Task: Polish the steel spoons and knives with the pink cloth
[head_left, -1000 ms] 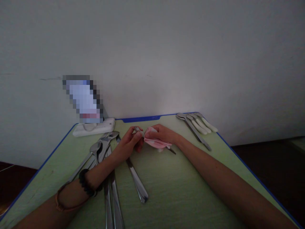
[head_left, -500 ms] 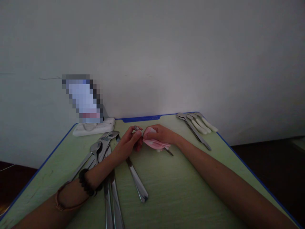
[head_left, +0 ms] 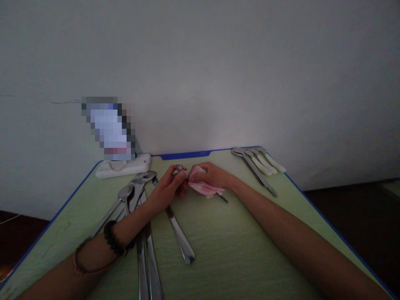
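My left hand point(head_left: 167, 186) is closed around one end of a slim metal piece of cutlery point(head_left: 223, 198); the fingers hide most of that end, so its kind cannot be told. A pink-and-white cloth point(head_left: 203, 189) is pinched in my right hand point(head_left: 209, 175) and wraps the middle of the same utensil. The thin tip pokes out below the cloth on the right. Both hands meet just above the table's middle. Under and beside my left forearm lies a loose pile of metal spoons point(head_left: 126, 193) and other cutlery, with one handle point(head_left: 181, 239) pointing toward me.
Near the back right edge, long metal spoons point(head_left: 238, 152) lie beside several white-handled utensils point(head_left: 264, 166). A blurred-out phone point(head_left: 109, 129) leans upright by a white device point(head_left: 125, 166) at the back left. The green table point(head_left: 237, 250) has a blue rim and meets a wall.
Almost nothing differs. My right hand and the cloth have shifted very slightly along the utensil; my left hand keeps its place.
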A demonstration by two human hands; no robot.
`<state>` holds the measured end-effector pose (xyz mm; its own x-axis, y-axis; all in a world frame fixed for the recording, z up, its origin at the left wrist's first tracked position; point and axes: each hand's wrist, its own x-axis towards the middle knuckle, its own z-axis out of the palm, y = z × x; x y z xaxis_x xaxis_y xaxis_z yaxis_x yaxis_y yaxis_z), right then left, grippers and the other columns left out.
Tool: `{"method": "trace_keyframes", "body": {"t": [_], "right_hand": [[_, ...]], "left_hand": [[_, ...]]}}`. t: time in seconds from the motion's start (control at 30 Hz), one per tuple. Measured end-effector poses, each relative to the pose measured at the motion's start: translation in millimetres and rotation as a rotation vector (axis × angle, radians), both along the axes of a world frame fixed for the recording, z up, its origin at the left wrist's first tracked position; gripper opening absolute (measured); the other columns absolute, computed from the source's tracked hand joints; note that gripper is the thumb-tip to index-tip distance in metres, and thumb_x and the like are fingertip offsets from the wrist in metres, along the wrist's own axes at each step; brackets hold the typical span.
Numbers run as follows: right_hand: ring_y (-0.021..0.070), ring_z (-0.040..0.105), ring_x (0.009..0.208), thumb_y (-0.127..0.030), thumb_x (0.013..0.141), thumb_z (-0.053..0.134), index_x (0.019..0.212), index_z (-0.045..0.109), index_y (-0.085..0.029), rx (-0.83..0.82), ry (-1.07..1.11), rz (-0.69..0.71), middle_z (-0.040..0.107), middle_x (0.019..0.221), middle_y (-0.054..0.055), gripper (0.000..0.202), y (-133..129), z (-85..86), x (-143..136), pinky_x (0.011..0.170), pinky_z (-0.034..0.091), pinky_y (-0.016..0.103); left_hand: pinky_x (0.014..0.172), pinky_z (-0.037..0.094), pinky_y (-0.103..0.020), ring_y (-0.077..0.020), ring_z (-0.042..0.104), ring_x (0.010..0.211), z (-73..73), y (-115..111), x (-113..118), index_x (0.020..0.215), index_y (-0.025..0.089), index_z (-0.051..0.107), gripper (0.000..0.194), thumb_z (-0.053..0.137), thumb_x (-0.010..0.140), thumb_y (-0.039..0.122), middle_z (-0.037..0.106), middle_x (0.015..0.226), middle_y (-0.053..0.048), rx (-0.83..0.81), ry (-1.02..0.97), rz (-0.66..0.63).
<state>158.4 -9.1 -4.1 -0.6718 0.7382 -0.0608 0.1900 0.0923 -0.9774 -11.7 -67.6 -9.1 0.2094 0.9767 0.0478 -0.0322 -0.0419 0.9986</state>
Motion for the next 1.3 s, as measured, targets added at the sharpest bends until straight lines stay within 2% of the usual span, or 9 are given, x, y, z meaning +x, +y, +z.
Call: {"method": "trace_keyframes", "body": {"t": [0.23, 0.63, 0.87, 1.3], "right_hand": [[0.0086, 0.05, 0.058, -0.036, 0.069, 0.065, 0.072, 0.062, -0.015, 0.005, 0.01, 0.008, 0.057, 0.062, -0.003, 0.022, -0.6, 0.0, -0.3, 0.061, 0.042, 0.022], [0.0088, 0.05, 0.058, -0.03, 0.07, 0.063, 0.072, 0.062, -0.015, 0.026, -0.011, -0.002, 0.058, 0.062, -0.003, 0.015, 0.4, -1.4, -0.1, 0.061, 0.042, 0.023], [0.008, 0.049, 0.057, -0.034, 0.07, 0.064, 0.072, 0.062, -0.014, 0.018, -0.018, -0.015, 0.057, 0.062, -0.003, 0.02, -0.3, -0.6, -0.6, 0.057, 0.04, 0.021], [0.0076, 0.047, 0.055, -0.039, 0.068, 0.066, 0.071, 0.061, -0.014, -0.006, 0.012, 0.001, 0.055, 0.06, -0.004, 0.025, 0.2, -3.0, -0.5, 0.056, 0.039, 0.021]], "left_hand": [[0.042, 0.036, -0.019, -0.0077, 0.047, 0.042, 0.7, -0.3, 0.0, 0.093, 0.019, 0.042, 0.04, 0.055, 0.079, 0.054, 0.051, 0.056, 0.008, 0.012, 0.003, -0.012], [0.044, 0.036, -0.018, -0.0071, 0.045, 0.044, -1.4, -1.0, -2.5, 0.098, 0.019, 0.042, 0.038, 0.05, 0.084, 0.053, 0.05, 0.055, 0.008, 0.05, 0.052, -0.048], [0.044, 0.037, -0.018, -0.0071, 0.046, 0.044, -4.4, 0.9, -2.8, 0.097, 0.019, 0.043, 0.036, 0.05, 0.084, 0.052, 0.05, 0.057, 0.008, 0.051, 0.042, -0.034], [0.042, 0.037, -0.018, -0.0073, 0.046, 0.043, -0.7, -0.1, -1.9, 0.096, 0.019, 0.043, 0.038, 0.051, 0.082, 0.053, 0.051, 0.056, 0.008, 0.035, 0.054, -0.024]]}}
